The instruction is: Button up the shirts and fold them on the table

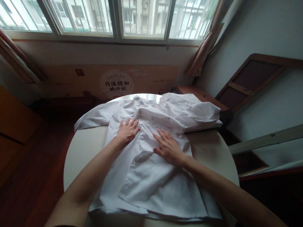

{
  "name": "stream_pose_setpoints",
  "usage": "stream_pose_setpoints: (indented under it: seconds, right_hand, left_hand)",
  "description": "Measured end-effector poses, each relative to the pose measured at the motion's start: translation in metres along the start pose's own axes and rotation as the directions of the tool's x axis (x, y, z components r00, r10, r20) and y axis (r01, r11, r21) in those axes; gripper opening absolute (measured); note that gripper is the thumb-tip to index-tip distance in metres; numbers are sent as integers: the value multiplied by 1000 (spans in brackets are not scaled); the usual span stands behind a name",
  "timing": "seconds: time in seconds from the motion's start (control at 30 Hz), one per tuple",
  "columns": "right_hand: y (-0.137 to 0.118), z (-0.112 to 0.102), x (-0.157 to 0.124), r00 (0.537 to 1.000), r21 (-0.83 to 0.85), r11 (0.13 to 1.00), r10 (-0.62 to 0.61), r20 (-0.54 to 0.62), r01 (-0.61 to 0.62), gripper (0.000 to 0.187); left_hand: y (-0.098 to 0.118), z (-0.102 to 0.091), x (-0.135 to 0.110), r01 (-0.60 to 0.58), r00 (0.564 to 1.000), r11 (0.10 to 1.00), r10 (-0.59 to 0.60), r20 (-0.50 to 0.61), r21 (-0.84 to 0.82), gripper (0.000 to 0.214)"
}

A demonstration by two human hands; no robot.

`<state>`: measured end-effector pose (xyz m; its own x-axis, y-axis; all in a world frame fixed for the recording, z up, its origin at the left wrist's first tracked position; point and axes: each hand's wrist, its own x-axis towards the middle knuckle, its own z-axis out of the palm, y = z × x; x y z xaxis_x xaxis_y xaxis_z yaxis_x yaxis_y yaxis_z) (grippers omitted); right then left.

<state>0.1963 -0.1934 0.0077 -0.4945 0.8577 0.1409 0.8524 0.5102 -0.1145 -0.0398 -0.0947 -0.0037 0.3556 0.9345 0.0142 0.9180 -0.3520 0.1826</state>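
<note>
A white button-front shirt [156, 185] lies spread on a round pale table [79, 160], its collar end toward the window and its hem toward me. One sleeve stretches out to the left; the other is bunched at the right. My left hand [128, 130] rests flat on the shirt's left front, fingers spread, close to the front opening. On the right front panel lies my right hand [167, 146], palm down with fingers apart. The right panel overlaps the left one at a slant, and the cloth shows wrinkles.
Beyond the table a printed banner [71, 81] covers the wall under a barred window [141, 14]. Curtains [204, 51] hang at both sides. A wooden cabinet [7, 130] stands at left; a wooden-framed piece of furniture [250, 79] is at right.
</note>
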Motion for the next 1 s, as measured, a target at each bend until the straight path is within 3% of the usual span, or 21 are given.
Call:
stream_pose_setpoints:
  seconds: [0.07, 0.17, 0.23, 0.3, 0.33, 0.4, 0.47, 0.5, 0.57, 0.63, 0.7, 0.77, 0.8, 0.87, 1.0]
  right_hand:
    - [-3, -7, -6, 998, -41, 999, -26, -61, 23, 63]
    - [14, -25, -10, 966, -103, 993, 30, -256, -58, 56]
    - [43, -40, -8, 871, -90, 957, 209, -444, -276, 56]
    - [78, -53, -4, 746, -40, 877, 383, -545, -479, 59]
    - [94, -58, 0, 720, -41, 845, 428, -546, -533, 59]
    - [120, -64, 6, 764, -103, 825, 458, -455, -556, 52]
    - [133, -67, 14, 836, -187, 830, 463, -294, -525, 37]
    - [136, -69, 18, 851, -213, 829, 470, -236, -517, 29]
    - [137, -78, 29, 827, -220, 802, 505, -246, -555, 24]
    - [140, -93, 42, 754, -179, 763, 519, -403, -621, 27]
    - [147, -112, 59, 673, -132, 746, 489, -555, -652, 30]
    - [161, -128, 78, 634, -117, 754, 445, -633, -646, 34]
    - [168, -133, 88, 626, -113, 757, 435, -647, -643, 35]
    - [182, -136, 105, 635, -114, 758, 442, -634, -642, 36]
    - [182, -117, 120, 719, -174, 749, 501, -483, -639, 35]
  left_hand:
    - [3, -7, 7, 20, 1000, 999, -20, -4, 45, 57]
    - [15, -21, 6, 97, 982, 989, -78, -171, 111, 55]
    - [26, -31, -8, 135, 957, 985, -102, -272, 103, 50]
    - [36, -37, -32, 131, 960, 991, -118, -255, 34, 48]
    - [39, -39, -47, 128, 970, 992, -129, -207, -16, 49]
    - [41, -38, -78, 128, 989, 985, -136, -64, -113, 50]
    - [40, -35, -106, 108, 993, 965, -91, 80, -238, 43]
    - [41, -33, -117, 103, 990, 939, -65, 124, -328, 41]
    - [47, -32, -135, 140, 982, 808, -37, 187, -573, 40]
    - [61, -32, -148, 246, 964, 549, -50, 262, -799, 40]
    - [80, -30, -158, 347, 935, 281, -27, 353, -895, 42]
    - [99, -24, -165, 395, 915, 165, 14, 403, -903, 43]
    - [107, -21, -167, 398, 912, 165, 35, 409, -902, 42]
    - [114, -15, -171, 358, 925, 254, 34, 378, -898, 38]
    - [94, -23, -175, 203, 978, 638, -86, 192, -743, 45]
